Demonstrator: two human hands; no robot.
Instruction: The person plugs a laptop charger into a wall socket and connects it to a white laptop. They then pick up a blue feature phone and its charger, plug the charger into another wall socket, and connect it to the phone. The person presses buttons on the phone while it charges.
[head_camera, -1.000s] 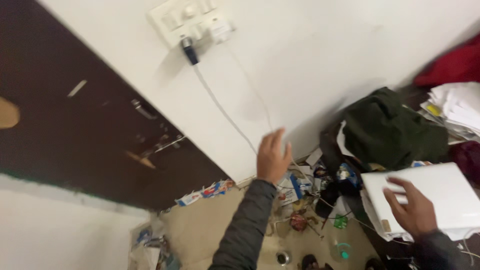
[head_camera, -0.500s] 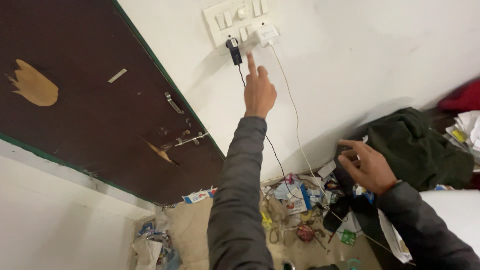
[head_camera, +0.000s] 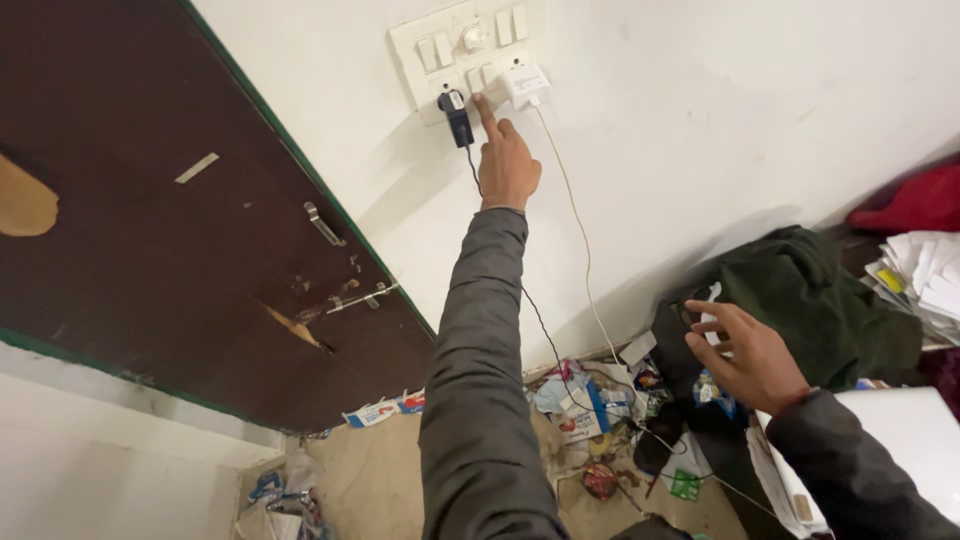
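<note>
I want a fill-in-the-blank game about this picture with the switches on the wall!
1. The left hand points one finger at the white wall switchboard, between the black plug and the ____ charger.
2. The right hand is open and holds ____.
3. The dark brown wooden door stands to the ____ of the switchboard.

Missing words: white; nothing; left
</note>
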